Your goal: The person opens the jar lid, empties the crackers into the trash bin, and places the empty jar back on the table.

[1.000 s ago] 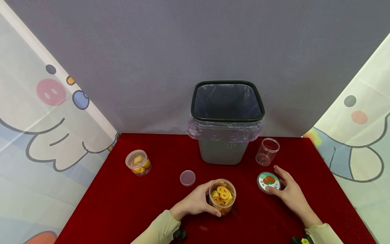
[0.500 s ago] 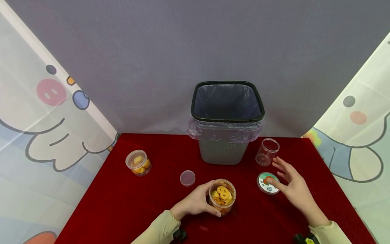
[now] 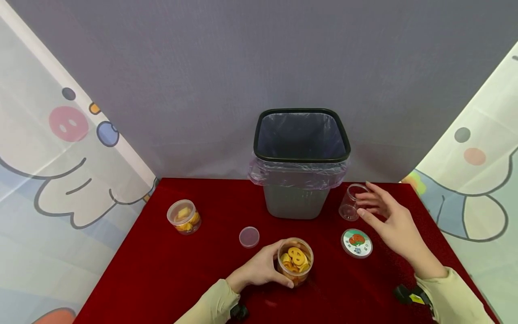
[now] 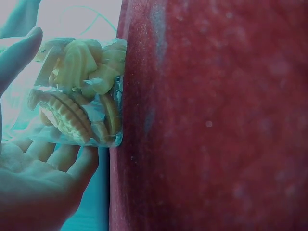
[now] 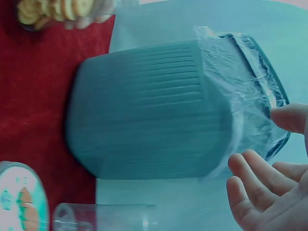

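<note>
My left hand (image 3: 261,269) grips a clear plastic jar (image 3: 300,280) from its left side, thumb at the near side. Biscuits fill the jar, which stands on the red cloth with its top uncovered. In the left wrist view, the biscuits (image 4: 72,110) show through the jar's wall. My right hand (image 3: 394,225) hovers at the right, fingers spread and slightly bent, holding nothing. Just beyond its fingertips stands a taller, clear empty jar (image 3: 349,210); I cannot tell whether they touch. A round lid (image 3: 357,243) with a printed picture lies below that hand.
A grey bin (image 3: 299,202) with a black rim and a plastic liner stands at the back. A small translucent disc (image 3: 249,237) lies left of the held jar. Further left is another jar (image 3: 185,226) with yellow pieces inside. Red cloth (image 3: 162,279) covers the table.
My right hand has risen off the printed lid and moved away toward the empty clear jar. My left hand and its jar of biscuits have stayed put.
</note>
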Demonstrator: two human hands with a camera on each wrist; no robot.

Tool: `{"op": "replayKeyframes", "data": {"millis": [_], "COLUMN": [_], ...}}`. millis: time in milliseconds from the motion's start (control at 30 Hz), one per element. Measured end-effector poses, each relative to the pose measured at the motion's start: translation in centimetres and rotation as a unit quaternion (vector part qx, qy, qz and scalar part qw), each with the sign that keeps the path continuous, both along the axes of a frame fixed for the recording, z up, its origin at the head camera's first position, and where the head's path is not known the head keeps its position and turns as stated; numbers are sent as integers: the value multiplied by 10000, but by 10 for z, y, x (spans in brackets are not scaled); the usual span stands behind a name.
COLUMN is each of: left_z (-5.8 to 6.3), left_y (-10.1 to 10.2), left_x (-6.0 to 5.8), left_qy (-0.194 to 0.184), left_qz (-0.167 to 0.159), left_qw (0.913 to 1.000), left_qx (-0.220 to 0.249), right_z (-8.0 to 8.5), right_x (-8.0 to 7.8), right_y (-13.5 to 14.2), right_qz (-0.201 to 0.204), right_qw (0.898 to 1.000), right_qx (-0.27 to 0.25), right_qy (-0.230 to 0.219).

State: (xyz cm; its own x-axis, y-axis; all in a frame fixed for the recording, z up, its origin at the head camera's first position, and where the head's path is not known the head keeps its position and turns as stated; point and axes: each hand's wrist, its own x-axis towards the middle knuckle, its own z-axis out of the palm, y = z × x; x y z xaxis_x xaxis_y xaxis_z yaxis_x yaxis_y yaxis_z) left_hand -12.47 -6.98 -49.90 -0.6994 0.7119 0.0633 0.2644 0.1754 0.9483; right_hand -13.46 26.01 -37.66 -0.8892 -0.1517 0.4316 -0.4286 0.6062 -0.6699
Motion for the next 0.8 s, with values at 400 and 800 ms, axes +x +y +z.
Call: {"op": "replayKeyframes", "data": {"millis": [400,800], "left_z": [-2,-1], "left_y": [0,-1], "left_x": [-1,2], "left_qy": [-40,-57], "left_qz": [24,69], "left_qw": [10000,10000], "left_qx": [-28,-43], "right_z": [51,81], "right_x": [-26,-57], "right_y": [-12,-25], "right_qz": [-14,318], "right_qw": [9977,9912], "right_qx": [611,313], "right_qy": [-293,-1243]}}
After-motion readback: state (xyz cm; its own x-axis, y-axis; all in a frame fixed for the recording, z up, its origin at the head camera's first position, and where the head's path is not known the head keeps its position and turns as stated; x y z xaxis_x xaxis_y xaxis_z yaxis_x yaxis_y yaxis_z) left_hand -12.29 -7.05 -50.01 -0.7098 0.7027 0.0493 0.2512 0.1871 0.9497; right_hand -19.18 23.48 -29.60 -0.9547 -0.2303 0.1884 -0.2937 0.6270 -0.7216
